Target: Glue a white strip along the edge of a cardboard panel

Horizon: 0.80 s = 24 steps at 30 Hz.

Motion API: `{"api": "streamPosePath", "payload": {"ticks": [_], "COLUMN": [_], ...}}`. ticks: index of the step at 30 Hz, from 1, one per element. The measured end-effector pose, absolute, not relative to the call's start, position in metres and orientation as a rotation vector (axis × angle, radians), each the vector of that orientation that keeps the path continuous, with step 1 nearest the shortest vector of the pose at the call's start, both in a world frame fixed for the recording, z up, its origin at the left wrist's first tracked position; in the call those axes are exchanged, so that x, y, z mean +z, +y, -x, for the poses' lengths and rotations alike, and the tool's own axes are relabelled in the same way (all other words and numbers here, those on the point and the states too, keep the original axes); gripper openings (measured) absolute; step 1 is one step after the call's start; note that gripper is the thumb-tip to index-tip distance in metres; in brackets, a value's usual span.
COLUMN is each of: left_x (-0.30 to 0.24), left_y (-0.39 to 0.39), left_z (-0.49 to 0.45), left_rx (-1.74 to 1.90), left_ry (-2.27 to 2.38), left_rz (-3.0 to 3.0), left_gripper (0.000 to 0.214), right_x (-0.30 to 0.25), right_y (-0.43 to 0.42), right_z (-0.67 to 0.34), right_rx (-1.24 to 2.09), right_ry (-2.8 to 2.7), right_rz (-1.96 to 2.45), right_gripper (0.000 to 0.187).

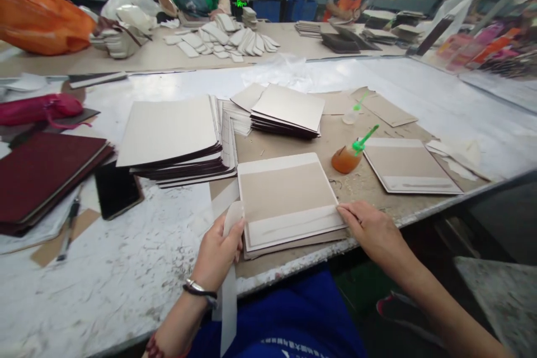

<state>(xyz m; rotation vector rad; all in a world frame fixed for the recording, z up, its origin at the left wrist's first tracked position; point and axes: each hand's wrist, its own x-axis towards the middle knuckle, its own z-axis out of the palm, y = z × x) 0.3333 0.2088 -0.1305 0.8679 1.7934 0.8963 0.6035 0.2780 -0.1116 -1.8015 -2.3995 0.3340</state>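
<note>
A beige board panel (285, 196) with white bands along its top and bottom edges lies at the table's near edge. My left hand (218, 251) is closed on a long white paper strip (229, 291) that hangs down past the table edge, just left of the panel. Over at the panel's lower right corner, my right hand (371, 229) presses down, fingers bent and together on the white band. An orange glue bottle (346, 158) with a green nozzle lies just beyond the panel, to the right.
A stack of grey boards (172, 137) stands to the left, another stack (287, 112) behind. A finished panel (409, 165) lies right. Maroon covers (42, 176), a phone (116, 189) and a pen (69, 224) sit far left. Other people work at the far table.
</note>
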Motion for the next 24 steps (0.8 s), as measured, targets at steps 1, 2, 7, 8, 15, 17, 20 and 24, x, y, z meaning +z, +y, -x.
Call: {"api": "streamPosePath", "payload": {"ticks": [1, 2, 7, 8, 15, 17, 20, 24], "left_x": [-0.131, -0.132, -0.136, -0.136, -0.140, -0.142, -0.143, -0.138], "left_y": [0.208, 0.207, 0.206, 0.206, 0.204, 0.203, 0.205, 0.209], "left_z": [-0.333, -0.332, -0.330, -0.330, -0.329, -0.329, -0.328, -0.331], "left_rx": [0.910, 0.919, 0.944, 0.947, 0.976, 0.998, 1.024, 1.024], "left_ry": [1.790, 1.789, 1.778, 1.775, 1.763, 1.720, 1.665, 1.648], "left_rz": [-0.862, -0.860, -0.872, -0.876, -0.799, -0.744, -0.669, -0.635], "left_gripper": [0.034, 0.035, 0.036, 0.036, 0.035, 0.035, 0.034, 0.031], "right_x": [-0.111, -0.110, -0.108, -0.109, -0.106, -0.105, -0.106, -0.108], "right_y": [0.277, 0.275, 0.270, 0.270, 0.272, 0.274, 0.277, 0.279], "right_z": [-0.602, -0.600, -0.594, -0.593, -0.594, -0.594, -0.595, -0.597], "right_rx": [0.310, 0.298, 0.308, 0.308, 0.469, 0.524, 0.558, 0.620], "right_ry": [-2.422, -2.433, -2.379, -2.371, -2.286, -2.236, -2.156, -2.089], "right_rz": [1.817, 1.832, 1.914, 1.922, 1.938, 1.919, 1.909, 1.891], "right_gripper": [0.029, 0.028, 0.027, 0.027, 0.027, 0.027, 0.025, 0.024]}}
